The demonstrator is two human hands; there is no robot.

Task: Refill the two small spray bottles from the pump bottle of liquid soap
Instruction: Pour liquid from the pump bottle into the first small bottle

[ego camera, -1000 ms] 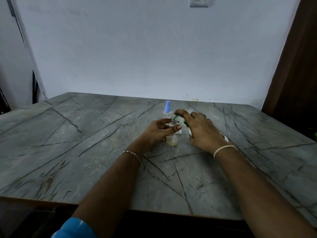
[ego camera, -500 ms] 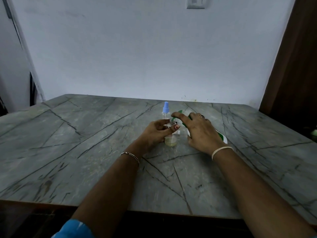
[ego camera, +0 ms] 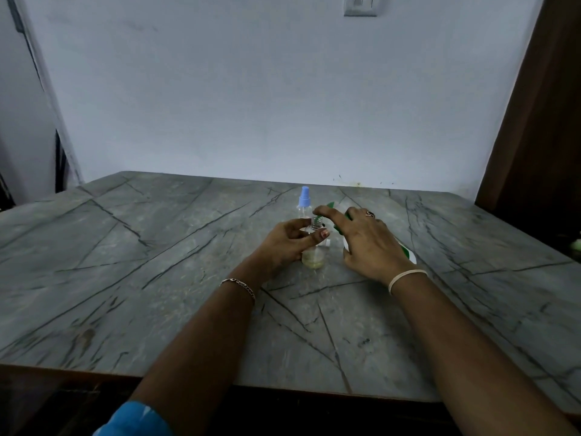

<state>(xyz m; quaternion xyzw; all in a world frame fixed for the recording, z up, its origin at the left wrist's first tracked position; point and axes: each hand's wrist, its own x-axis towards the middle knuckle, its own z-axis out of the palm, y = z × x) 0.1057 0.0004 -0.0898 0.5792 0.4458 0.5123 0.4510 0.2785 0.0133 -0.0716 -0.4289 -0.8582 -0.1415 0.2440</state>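
A small clear spray bottle [ego camera: 312,258] with its cap off stands on the table, yellowish liquid in its bottom. My left hand [ego camera: 287,243] grips it around the upper part. My right hand [ego camera: 366,243] holds the white and green pump bottle [ego camera: 408,251], mostly hidden under the hand, with a finger lying on the green pump head [ego camera: 330,205] whose spout sits over the open neck. Behind them stands a second clear spray bottle [ego camera: 304,202] with a blue sprayer top, partly hidden by my left hand.
The grey marble-patterned table [ego camera: 157,262] runs up to a pale wall. A dark wooden panel [ego camera: 540,136] stands at the right. A small white part [ego camera: 327,243] lies beside the open bottle.
The view has shifted slightly. Both hands keep their hold on the open spray bottle and the pump bottle, in almost the same place.
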